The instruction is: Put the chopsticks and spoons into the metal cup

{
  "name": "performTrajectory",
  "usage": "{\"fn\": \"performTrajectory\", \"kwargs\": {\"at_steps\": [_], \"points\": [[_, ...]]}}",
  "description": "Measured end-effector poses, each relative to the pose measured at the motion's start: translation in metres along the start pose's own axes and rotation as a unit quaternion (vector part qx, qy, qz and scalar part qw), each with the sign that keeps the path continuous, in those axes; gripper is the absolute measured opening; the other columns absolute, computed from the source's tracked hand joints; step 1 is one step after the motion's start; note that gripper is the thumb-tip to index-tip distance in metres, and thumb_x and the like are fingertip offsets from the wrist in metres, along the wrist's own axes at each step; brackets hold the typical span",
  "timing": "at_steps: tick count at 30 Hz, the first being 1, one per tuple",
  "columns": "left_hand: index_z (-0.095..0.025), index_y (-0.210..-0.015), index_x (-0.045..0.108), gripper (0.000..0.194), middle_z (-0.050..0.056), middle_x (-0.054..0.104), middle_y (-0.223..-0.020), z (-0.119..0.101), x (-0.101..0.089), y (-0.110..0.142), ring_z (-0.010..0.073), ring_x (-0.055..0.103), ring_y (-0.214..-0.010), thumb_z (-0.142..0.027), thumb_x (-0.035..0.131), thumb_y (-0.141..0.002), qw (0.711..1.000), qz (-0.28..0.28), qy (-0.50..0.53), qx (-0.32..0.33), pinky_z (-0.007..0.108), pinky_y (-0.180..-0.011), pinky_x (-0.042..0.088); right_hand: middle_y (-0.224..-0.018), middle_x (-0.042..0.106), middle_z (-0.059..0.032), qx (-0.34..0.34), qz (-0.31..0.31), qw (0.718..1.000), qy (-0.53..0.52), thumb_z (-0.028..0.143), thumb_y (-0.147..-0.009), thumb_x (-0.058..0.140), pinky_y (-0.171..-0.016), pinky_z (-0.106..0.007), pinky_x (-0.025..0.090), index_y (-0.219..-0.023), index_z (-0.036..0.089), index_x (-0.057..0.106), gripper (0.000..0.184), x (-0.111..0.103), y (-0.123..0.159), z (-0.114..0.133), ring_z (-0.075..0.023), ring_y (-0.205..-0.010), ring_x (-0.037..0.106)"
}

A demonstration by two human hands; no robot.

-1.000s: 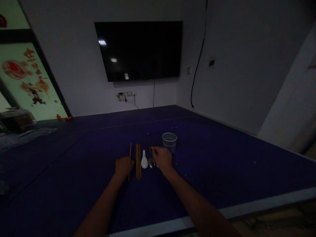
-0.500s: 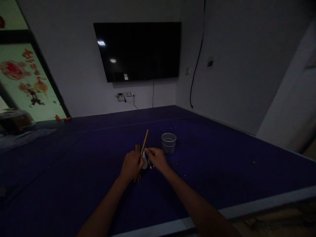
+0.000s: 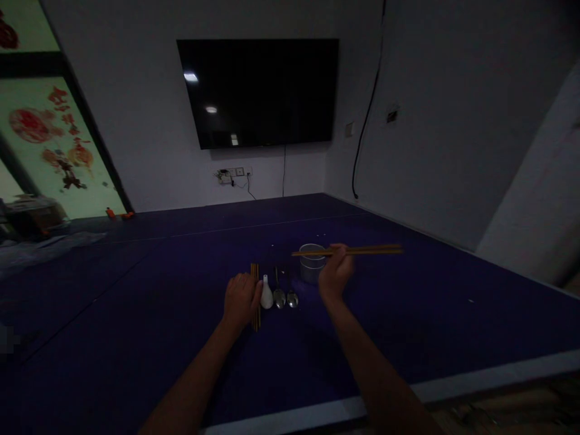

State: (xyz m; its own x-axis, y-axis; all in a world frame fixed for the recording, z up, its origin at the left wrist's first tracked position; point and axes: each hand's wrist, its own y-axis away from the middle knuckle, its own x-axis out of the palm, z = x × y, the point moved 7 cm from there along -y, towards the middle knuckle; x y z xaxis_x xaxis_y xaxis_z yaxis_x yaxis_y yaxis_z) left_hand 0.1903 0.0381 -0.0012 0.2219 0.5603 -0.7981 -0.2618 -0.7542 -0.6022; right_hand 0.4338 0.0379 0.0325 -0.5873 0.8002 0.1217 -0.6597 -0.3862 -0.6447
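My left hand (image 3: 242,297) is closed around a bundle of wooden chopsticks (image 3: 255,320) lying on the purple surface, its thumb along their right side. My right hand (image 3: 335,273) grips chopsticks (image 3: 374,249) held level, apparently a pair, their left end in front of the metal cup's rim. The silver metal cup (image 3: 310,270) stands upright, partly behind that hand. Beside my left thumb lies a white spoon (image 3: 266,297). To its right are two metal spoons, one (image 3: 280,299) near the white one and another (image 3: 292,299) farther right.
The broad purple surface (image 3: 158,338) has a pale front edge (image 3: 312,415). A television (image 3: 263,90) hangs on the far wall, with sockets and cables below it. A dark cable (image 3: 366,121) runs down the right wall. Plastic sheeting and a box (image 3: 43,214) are at far left.
My right hand has moved right with chopsticks, which have swung from near upright to level by the cup. The spoons are now uncovered. My left hand stays at the bundle.
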Motion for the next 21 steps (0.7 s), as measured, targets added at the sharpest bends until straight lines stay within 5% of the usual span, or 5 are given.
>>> {"fn": "performTrajectory", "kwargs": {"at_steps": [4,13,21], "points": [[-0.017,-0.088,0.06,0.037,0.01,0.064,-0.091,0.012,0.016,-0.003,0.0207,0.055,-0.09,-0.034,0.028,-0.094,0.995,0.075,0.0,-0.06,0.033,-0.08,0.036,-0.087,0.062,-0.0138,-0.048,-0.049,0.992,0.104,0.046,-0.094,0.013,-0.074,-0.034,0.042,-0.093,0.016,0.056,0.053,-0.015,-0.026,-0.009,-0.0231,-0.083,0.059],[-0.016,-0.088,0.064,0.037,0.01,0.066,-0.087,0.017,0.018,-0.003,0.0212,0.058,-0.087,-0.032,0.03,-0.093,0.992,0.092,0.006,-0.085,0.032,-0.076,0.038,-0.082,0.062,-0.0142,-0.103,0.134,0.966,0.198,0.042,-0.095,0.014,-0.08,-0.037,0.038,-0.085,0.014,0.062,0.057,0.029,-0.023,-0.039,-0.0239,-0.085,0.054],[-0.016,-0.086,0.064,0.039,0.009,0.067,-0.087,0.021,0.021,-0.003,0.021,0.059,-0.087,-0.033,0.03,-0.093,0.991,0.101,0.002,-0.092,0.031,-0.075,0.038,-0.101,0.062,-0.018,-0.107,0.159,0.958,0.212,0.04,-0.094,0.019,-0.092,-0.041,0.035,-0.097,0.01,0.065,0.055,0.043,-0.016,-0.064,-0.0253,-0.101,0.053]]}}
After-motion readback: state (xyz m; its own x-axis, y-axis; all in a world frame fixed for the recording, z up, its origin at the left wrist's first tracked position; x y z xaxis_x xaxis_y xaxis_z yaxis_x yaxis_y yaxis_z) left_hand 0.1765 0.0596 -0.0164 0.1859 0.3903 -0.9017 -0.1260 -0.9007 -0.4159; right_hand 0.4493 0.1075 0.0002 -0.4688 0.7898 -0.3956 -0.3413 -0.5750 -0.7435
